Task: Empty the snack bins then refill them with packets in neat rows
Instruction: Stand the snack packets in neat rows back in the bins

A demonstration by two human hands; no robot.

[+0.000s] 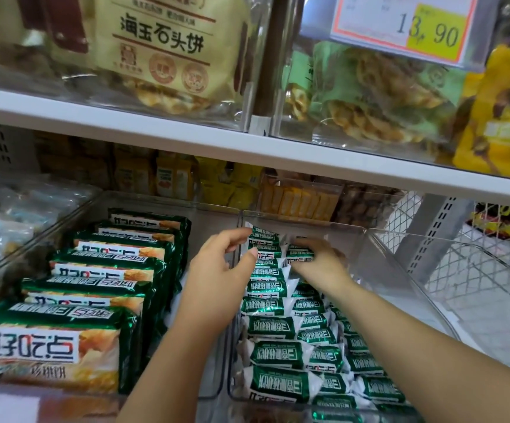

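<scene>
A: Hands?
B: Left hand (220,270) pinches, right hand (320,267) grips small green-and-white foil packets (265,306), rear of clear plastic bin (308,221), frame centre.
A: Risk?
B: I'd expect the upright rows to topple if shoved.

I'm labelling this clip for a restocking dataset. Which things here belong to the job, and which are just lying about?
Job: small green-and-white packets; their clear plastic bin; left hand and right hand, both gripping the rearmost of those packets; large green packets alongside.
Lying about: beige biscuit bag; yellow-and-white price tag; yellow snack bag.
</scene>
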